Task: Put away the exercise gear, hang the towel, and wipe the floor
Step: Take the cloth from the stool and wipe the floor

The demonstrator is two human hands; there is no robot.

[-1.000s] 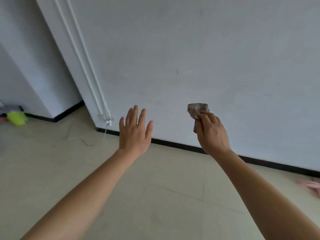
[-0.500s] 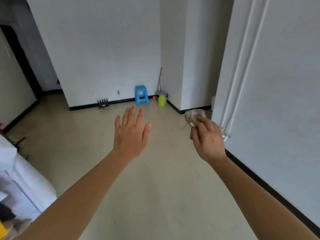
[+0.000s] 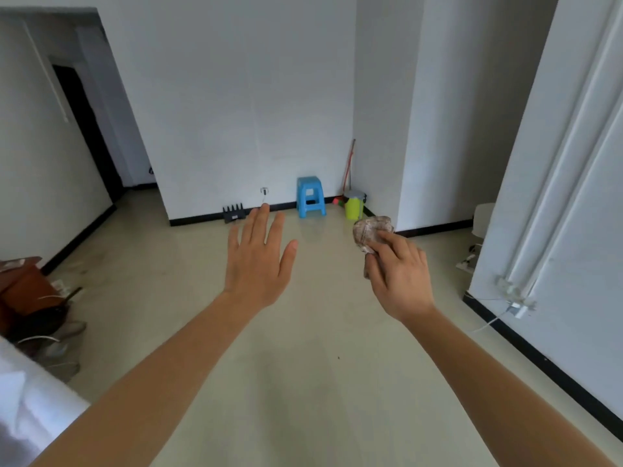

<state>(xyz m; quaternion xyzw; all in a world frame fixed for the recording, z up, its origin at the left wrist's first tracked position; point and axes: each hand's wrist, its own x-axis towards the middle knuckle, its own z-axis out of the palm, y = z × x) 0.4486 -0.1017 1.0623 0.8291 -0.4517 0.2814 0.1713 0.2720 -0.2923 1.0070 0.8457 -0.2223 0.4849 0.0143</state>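
A sparsely furnished home room: bare white walls [image 3: 236,96], pale tiled floor [image 3: 303,365], a blue plastic stool [image 3: 310,201], a green bin [image 3: 354,205] beside a broom [image 3: 349,166], and a dark doorway [image 3: 87,136].

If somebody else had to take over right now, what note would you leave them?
Left hand: open, empty, fingers spread, raised over the floor.
Right hand: shut on a crumpled brownish rag, held up, not touching the floor.
Far wall: blue stool, yellow-green bin.
Exercise gear and towel: not in view, so cannot confirm those steps.
Left: wiping the floor, if not yet done.
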